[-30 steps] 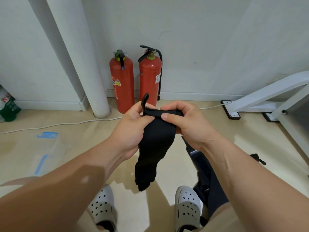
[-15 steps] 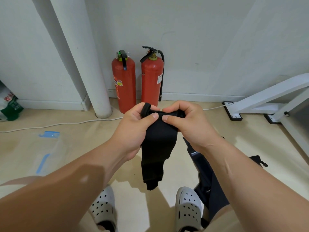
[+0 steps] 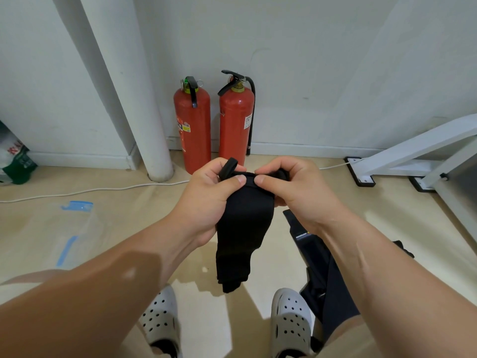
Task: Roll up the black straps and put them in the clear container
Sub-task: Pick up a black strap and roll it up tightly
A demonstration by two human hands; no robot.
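Note:
I hold a wide black strap in front of me, above the floor. My left hand and my right hand both pinch its top edge, thumbs nearly touching, with a small loop sticking up by my left fingers. The top edge is rolled over and the rest hangs down to just above my shoes. More black straps lie on the floor under my right forearm. The clear container, a see-through bag with blue trim, lies flat on the floor at left.
Two red fire extinguishers stand against the wall ahead, beside a white pipe. A white cable runs along the floor. A white metal frame stands at right. A green and white bag sits far left. My grey shoes are below.
My hands have rolled the strap's top edge further, so the hanging end has risen and shortened. The loop has folded down beside my left fingers.

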